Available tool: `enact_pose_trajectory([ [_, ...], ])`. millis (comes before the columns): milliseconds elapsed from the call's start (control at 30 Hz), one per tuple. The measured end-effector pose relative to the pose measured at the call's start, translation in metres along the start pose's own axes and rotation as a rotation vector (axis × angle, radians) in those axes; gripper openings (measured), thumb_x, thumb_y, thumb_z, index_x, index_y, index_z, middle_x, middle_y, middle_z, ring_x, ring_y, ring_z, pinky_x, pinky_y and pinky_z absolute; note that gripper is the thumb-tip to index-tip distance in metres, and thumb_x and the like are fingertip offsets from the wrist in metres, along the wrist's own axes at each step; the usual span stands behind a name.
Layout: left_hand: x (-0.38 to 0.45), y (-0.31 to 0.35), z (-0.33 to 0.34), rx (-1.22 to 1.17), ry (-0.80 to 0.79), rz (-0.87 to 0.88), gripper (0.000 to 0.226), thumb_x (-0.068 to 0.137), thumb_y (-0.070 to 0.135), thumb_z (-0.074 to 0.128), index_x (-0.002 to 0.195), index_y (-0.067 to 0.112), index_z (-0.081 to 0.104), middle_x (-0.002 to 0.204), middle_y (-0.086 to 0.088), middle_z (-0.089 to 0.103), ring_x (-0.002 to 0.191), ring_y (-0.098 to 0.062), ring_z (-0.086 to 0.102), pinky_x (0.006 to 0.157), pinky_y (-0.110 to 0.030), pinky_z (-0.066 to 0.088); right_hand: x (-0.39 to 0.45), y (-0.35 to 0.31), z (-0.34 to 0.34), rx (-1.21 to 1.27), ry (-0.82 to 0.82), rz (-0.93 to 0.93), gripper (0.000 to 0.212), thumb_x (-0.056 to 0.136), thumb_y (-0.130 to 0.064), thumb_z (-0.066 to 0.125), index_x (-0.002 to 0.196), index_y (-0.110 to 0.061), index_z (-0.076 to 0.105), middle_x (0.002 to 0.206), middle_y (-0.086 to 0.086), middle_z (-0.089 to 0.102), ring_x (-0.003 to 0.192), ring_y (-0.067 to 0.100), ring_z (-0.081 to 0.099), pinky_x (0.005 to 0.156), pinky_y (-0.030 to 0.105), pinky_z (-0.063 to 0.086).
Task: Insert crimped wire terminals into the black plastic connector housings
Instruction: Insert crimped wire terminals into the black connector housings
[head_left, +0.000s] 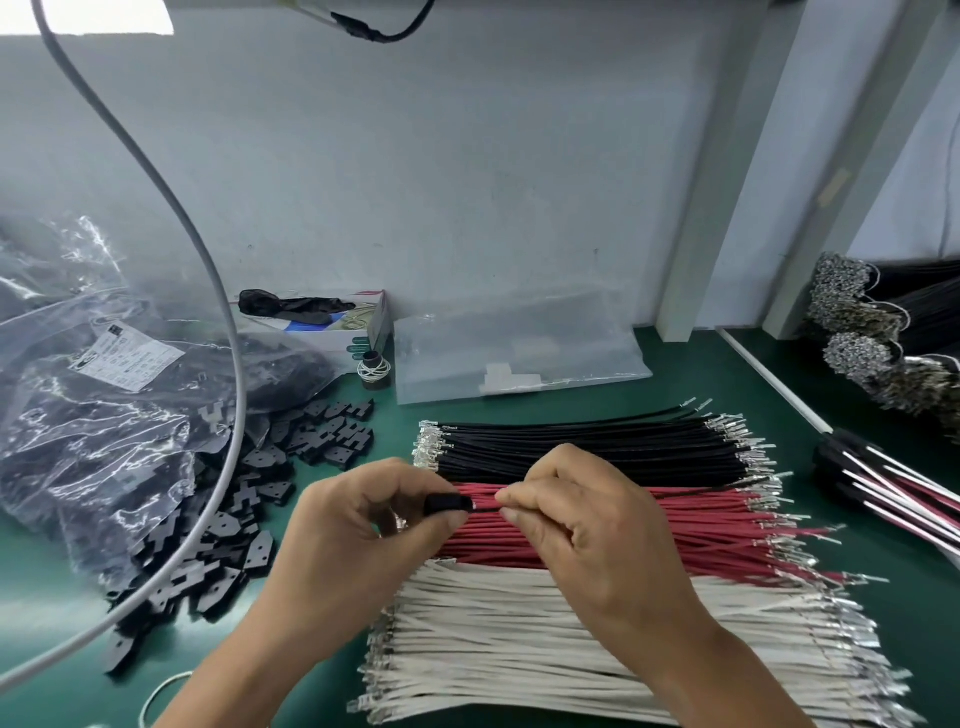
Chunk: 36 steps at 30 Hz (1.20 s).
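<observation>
Black connector housing (449, 505) sits pinched in the left hand (363, 525), above the red wires (675, 525) at centre; the right hand (576, 512) at 3 o'clock pinches a black wire (485, 510). A skewed terminal could jam or bend.

A: What's the bench top (332, 410)?

B: A matt green mat, smooth, rubbery perhaps; the blur makes it hard to say.

A: And the loose housings (260, 467)?

B: Black plastic, dull, with a faint sheen on the flat faces. The bag (93, 415) over them is clear crinkled film, very glossy.

A: The wires?

B: Smooth insulation: black wires (571, 441) slightly shiny, red wires (701, 525) matt, white wires (519, 649) dull and off-white. Their terminals (748, 447) are bright bare metal.

A: The box (363, 332) at the back?

B: Printed cardboard, lightly glossy.
</observation>
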<state>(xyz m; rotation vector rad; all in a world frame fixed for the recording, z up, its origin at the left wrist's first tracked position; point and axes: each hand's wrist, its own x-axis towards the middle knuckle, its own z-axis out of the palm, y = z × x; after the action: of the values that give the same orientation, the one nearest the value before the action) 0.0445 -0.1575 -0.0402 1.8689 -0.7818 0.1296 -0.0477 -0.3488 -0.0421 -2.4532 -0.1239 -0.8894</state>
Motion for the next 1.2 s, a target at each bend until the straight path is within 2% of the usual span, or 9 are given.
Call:
enact_pose_trajectory([
  [133,0.000,0.001,-0.003,-0.118,-0.042,-0.054,0.021,0.072,0.018,0.088,0.084,0.035,0.082,0.068,-0.001,0.076,0.056,-0.016,0.068,0.057,-0.023,0.056,0.001,-0.001,0.003,0.066,-0.038,-0.001,0.012,0.092,-0.025,0.067,0.092,-0.018,0.077,0.086,-0.014,0.058,0.079,0.004,0.058,0.070,0.014,0.046],
  [333,-0.001,-0.001,-0.001,-0.226,-0.078,-0.072,0.015,0.071,0.027,0.090,0.084,0.031,0.083,0.070,-0.007,0.077,0.061,-0.026,0.072,0.061,-0.034,0.061,-0.002,-0.002,0.007,0.078,-0.052,-0.011,0.009,0.092,-0.023,0.067,0.092,-0.019,0.075,0.087,-0.014,0.058,0.081,0.005,0.058,0.070,0.023,0.049],
  [433,0.000,-0.001,0.002,-0.207,-0.065,-0.047,0.016,0.073,0.027,0.090,0.085,0.032,0.082,0.068,-0.003,0.076,0.057,-0.014,0.070,0.058,-0.021,0.057,0.002,-0.002,0.000,-0.105,0.024,-0.063,0.009,0.093,-0.028,0.068,0.091,-0.024,0.076,0.085,-0.016,0.058,0.079,0.004,0.055,0.063,0.025,0.048],
  [533,0.003,-0.006,0.002,-0.237,0.033,-0.082,0.017,0.069,0.029,0.084,0.085,0.034,0.082,0.071,-0.005,0.076,0.059,-0.021,0.069,0.059,-0.026,0.058,0.005,-0.003,-0.007,-0.268,0.143,-0.137,0.007,0.090,-0.015,0.074,0.090,-0.022,0.075,0.087,-0.011,0.059,0.084,0.013,0.052,0.065,0.027,0.044],
  [600,0.005,-0.011,-0.001,-0.259,0.073,-0.097,0.018,0.069,0.028,0.085,0.087,0.032,0.082,0.075,-0.007,0.077,0.062,-0.023,0.070,0.060,-0.027,0.059,0.003,-0.009,-0.006,-0.222,0.068,-0.132,0.006,0.085,-0.021,0.077,0.086,-0.026,0.074,0.086,-0.014,0.057,0.083,0.011,0.050,0.063,0.026,0.043],
  [700,0.006,-0.018,-0.003,-0.244,0.073,-0.086,0.019,0.072,0.026,0.086,0.089,0.031,0.082,0.080,-0.004,0.078,0.066,-0.022,0.071,0.062,-0.023,0.058,-0.004,-0.020,0.005,-0.240,-0.247,-0.095,0.011,0.079,-0.044,0.075,0.078,-0.033,0.074,0.078,-0.018,0.057,0.078,0.006,0.050,0.057,0.023,0.041],
  [767,0.007,-0.021,-0.002,-0.242,0.089,-0.096,0.019,0.071,0.026,0.087,0.089,0.032,0.082,0.080,-0.004,0.079,0.067,-0.020,0.071,0.062,-0.022,0.058,-0.006,-0.022,0.011,-0.238,-0.324,-0.067,0.013,0.078,-0.047,0.074,0.079,-0.034,0.075,0.077,-0.018,0.060,0.077,0.005,0.052,0.058,0.021,0.037],
  [1067,0.010,-0.022,-0.004,-0.391,0.069,-0.172,0.024,0.070,0.009,0.086,0.090,0.022,0.084,0.080,-0.010,0.079,0.065,-0.016,0.073,0.064,-0.018,0.057,-0.003,-0.017,0.004,-0.076,-0.277,0.000,0.012,0.095,-0.036,0.057,0.095,-0.031,0.068,0.091,-0.016,0.061,0.087,0.003,0.054,0.073,0.026,0.046],
  [1200,0.011,-0.021,-0.007,-0.442,0.050,-0.210,0.025,0.068,0.011,0.086,0.092,0.019,0.084,0.083,-0.013,0.079,0.069,-0.020,0.075,0.066,-0.019,0.059,0.001,-0.014,-0.006,0.057,-0.182,0.058,0.015,0.094,-0.031,0.060,0.100,-0.033,0.074,0.089,-0.018,0.057,0.079,0.003,0.059,0.066,0.025,0.049],
])
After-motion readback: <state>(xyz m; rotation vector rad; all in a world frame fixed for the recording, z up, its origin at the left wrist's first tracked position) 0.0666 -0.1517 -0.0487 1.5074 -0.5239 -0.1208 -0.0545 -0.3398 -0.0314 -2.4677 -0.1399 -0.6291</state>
